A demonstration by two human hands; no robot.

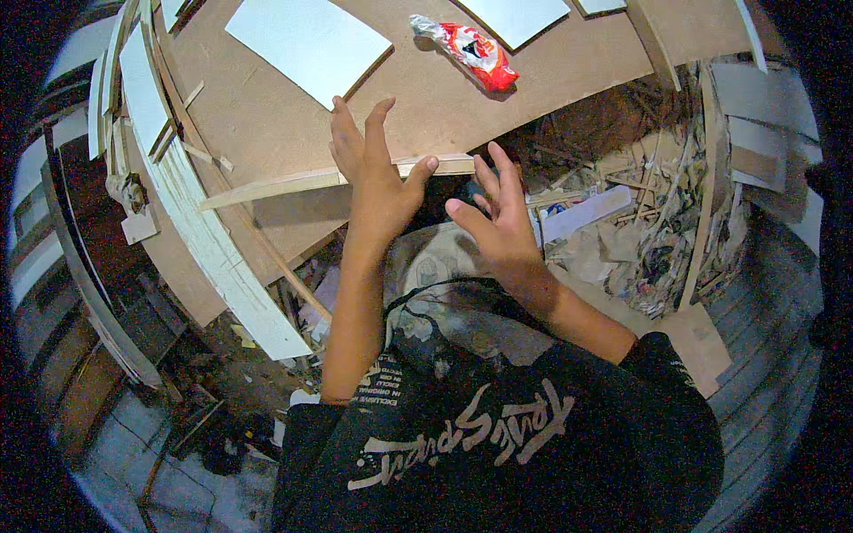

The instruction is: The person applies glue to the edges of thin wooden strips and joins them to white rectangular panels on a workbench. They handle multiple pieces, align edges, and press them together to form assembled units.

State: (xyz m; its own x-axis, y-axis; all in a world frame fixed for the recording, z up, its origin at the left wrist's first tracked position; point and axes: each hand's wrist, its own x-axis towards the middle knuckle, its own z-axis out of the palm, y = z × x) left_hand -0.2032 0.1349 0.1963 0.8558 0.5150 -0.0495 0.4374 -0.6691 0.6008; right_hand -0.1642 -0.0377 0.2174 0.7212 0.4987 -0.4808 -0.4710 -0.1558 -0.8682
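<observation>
A long, pale wooden strip (284,185) lies crosswise at the near edge of a brown board tabletop (258,115). My left hand (378,173) is over the strip, its fingers stretched out and apart and its thumb tip near the strip's top edge. At the strip's right end is my right hand (502,213), with spread fingers and its thumb pointing inward. Neither hand is closed round the strip. Whether the fingertips press on it is hard to see.
White rectangular panels (306,44) lie on the tabletop beside a crumpled red-and-white plastic packet (480,58). Long white-faced strips (213,240) lean along the left side. Wood scraps and paper litter (613,240) cover the floor at right.
</observation>
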